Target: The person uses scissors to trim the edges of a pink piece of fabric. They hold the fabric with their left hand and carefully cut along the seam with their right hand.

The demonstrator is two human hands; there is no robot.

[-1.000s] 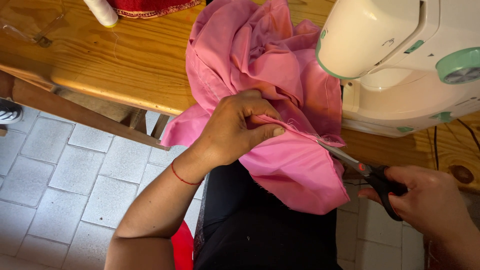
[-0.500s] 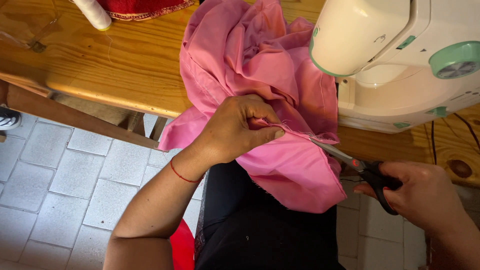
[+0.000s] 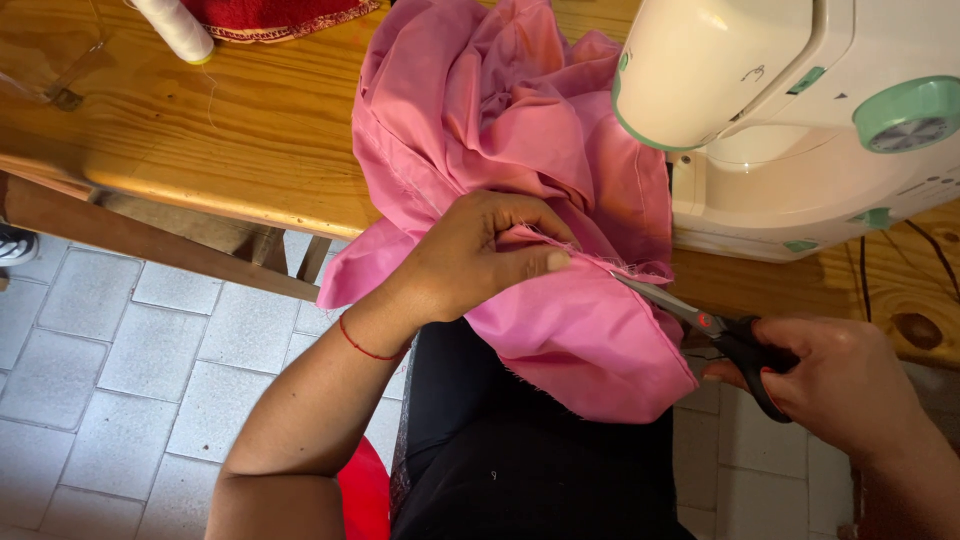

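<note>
A bundle of pink fabric [image 3: 520,140] lies over the wooden table's edge and hangs down onto my lap. My left hand [image 3: 480,255] pinches a frayed seam edge of the fabric, thumb along the fold. My right hand [image 3: 845,380] grips black-handled scissors [image 3: 715,330]; their blades point left and meet the frayed edge just right of my left thumb. A white sewing machine [image 3: 800,110] with pale green knobs stands right behind the fabric.
The wooden table [image 3: 220,130] carries a white thread spool [image 3: 175,28] and a red cloth [image 3: 270,15] at the far edge. Black cables [image 3: 865,280] run beside the machine. Grey floor tiles [image 3: 120,350] lie below at left. A red thread circles my left wrist.
The view has shifted slightly. My right hand and the scissors have edged left along the seam; my left hand keeps its pinch on the fabric.
</note>
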